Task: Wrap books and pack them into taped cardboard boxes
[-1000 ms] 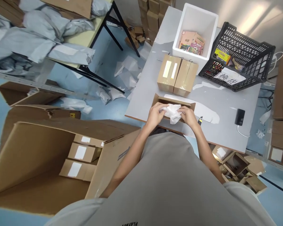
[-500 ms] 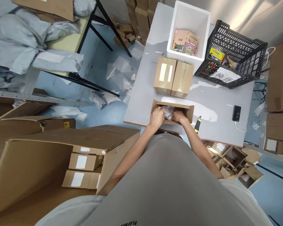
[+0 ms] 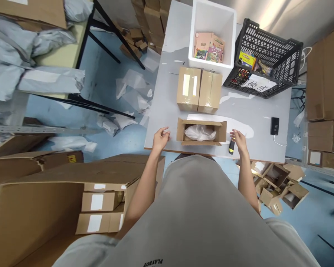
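A small open cardboard box (image 3: pixel 180 130) sits near the front edge of the grey table (image 3: pixel 256 111), with crumpled white paper (image 3: pixel 199 132) inside it. My left hand (image 3: pixel 160 138) hovers just left of the box, fingers loosely curled and apart, holding nothing. On the other side of the box my right hand (image 3: pixel 240 139) is open and empty, beside a black and yellow utility knife (image 3: pixel 231 146). Neither hand touches the box.
Two sealed cardboard boxes (image 3: pixel 199 90) stand behind the open one. Further back are a white foam box (image 3: pixel 213 15) with colourful packs and a black crate (image 3: pixel 269 48). A black device (image 3: pixel 274 125) lies at right. A big carton (image 3: pixel 39 200) with small boxes sits at lower left.
Both hands pressed the white paper down into the open box, then let go and moved apart to either side of it. The view shifted slightly.
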Demonstrator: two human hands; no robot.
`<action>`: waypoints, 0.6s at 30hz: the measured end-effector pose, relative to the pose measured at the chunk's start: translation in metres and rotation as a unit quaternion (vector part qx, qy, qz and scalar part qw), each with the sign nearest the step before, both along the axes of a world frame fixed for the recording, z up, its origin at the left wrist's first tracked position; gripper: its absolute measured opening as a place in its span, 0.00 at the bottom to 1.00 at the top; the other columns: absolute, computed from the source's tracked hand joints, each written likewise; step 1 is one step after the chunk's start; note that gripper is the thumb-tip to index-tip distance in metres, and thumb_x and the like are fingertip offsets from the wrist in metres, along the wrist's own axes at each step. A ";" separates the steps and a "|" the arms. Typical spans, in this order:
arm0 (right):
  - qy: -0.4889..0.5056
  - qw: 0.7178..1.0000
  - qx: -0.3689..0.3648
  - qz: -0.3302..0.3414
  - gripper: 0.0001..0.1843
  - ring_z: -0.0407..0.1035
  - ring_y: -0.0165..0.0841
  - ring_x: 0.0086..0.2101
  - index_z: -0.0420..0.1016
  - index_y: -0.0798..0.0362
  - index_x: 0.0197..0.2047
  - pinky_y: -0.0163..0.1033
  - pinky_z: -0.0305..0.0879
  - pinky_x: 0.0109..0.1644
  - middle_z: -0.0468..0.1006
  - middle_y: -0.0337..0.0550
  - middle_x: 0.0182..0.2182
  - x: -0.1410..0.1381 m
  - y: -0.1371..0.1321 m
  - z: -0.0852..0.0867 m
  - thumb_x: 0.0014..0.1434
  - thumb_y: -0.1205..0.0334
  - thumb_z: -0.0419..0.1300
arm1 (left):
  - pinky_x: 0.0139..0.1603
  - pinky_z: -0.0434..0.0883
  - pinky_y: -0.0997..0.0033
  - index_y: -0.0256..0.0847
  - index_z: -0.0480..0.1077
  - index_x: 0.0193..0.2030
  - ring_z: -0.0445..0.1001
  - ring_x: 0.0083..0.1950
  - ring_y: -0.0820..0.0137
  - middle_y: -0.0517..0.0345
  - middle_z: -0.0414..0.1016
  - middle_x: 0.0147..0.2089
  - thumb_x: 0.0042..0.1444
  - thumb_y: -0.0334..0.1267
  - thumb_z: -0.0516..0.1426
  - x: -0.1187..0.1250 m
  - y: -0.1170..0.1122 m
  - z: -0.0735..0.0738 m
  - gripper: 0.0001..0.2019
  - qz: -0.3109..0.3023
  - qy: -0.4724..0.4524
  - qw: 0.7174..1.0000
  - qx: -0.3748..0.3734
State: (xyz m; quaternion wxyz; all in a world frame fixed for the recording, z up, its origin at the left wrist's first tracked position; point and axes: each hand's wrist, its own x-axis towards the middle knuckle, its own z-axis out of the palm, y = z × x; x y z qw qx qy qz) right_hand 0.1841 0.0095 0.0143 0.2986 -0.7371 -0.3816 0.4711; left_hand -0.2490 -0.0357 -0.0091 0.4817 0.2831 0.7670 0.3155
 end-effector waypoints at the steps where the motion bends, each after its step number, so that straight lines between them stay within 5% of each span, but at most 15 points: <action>1: 0.025 0.999 -0.030 0.003 0.36 0.82 0.41 0.48 0.83 0.53 0.54 0.49 0.79 0.58 0.88 0.57 0.54 -0.003 0.000 -0.008 0.64 0.27 0.63 | 0.57 0.81 0.59 0.34 0.75 0.69 0.85 0.48 0.62 0.42 0.85 0.54 0.65 0.37 0.60 0.002 0.002 -0.007 0.27 0.012 -0.047 0.999 -0.010; 4: 0.085 0.992 -0.085 0.035 0.32 0.81 0.40 0.50 0.82 0.51 0.53 0.51 0.76 0.63 0.89 0.53 0.53 -0.026 -0.002 -0.030 0.69 0.30 0.57 | 0.69 0.77 0.54 0.39 0.76 0.68 0.82 0.65 0.58 0.37 0.81 0.68 0.64 0.40 0.62 0.018 0.006 -0.019 0.26 0.016 -0.139 0.990 -0.016; 9: 0.095 0.990 -0.094 0.048 0.30 0.77 0.41 0.51 0.82 0.52 0.54 0.51 0.77 0.62 0.89 0.50 0.50 -0.055 -0.020 -0.038 0.69 0.35 0.56 | 0.67 0.79 0.51 0.39 0.79 0.63 0.81 0.66 0.51 0.40 0.86 0.60 0.63 0.60 0.64 0.038 0.001 -0.012 0.31 -0.045 -0.221 0.974 -0.014; 14: 0.059 0.997 -0.045 0.006 0.30 0.76 0.50 0.58 0.85 0.54 0.52 0.57 0.73 0.68 0.89 0.55 0.54 -0.038 -0.064 -0.009 0.63 0.35 0.64 | 0.64 0.80 0.52 0.40 0.78 0.61 0.81 0.65 0.50 0.42 0.87 0.57 0.64 0.72 0.57 0.042 -0.005 0.001 0.37 -0.074 -0.247 0.966 0.004; 18: 0.036 0.998 -0.004 -0.057 0.35 0.74 0.57 0.65 0.86 0.51 0.57 0.61 0.72 0.71 0.87 0.54 0.62 -0.017 -0.117 0.026 0.65 0.30 0.63 | 0.63 0.80 0.52 0.39 0.80 0.58 0.81 0.65 0.45 0.44 0.88 0.59 0.61 0.71 0.61 0.063 -0.006 0.009 0.37 -0.118 -0.229 0.966 0.002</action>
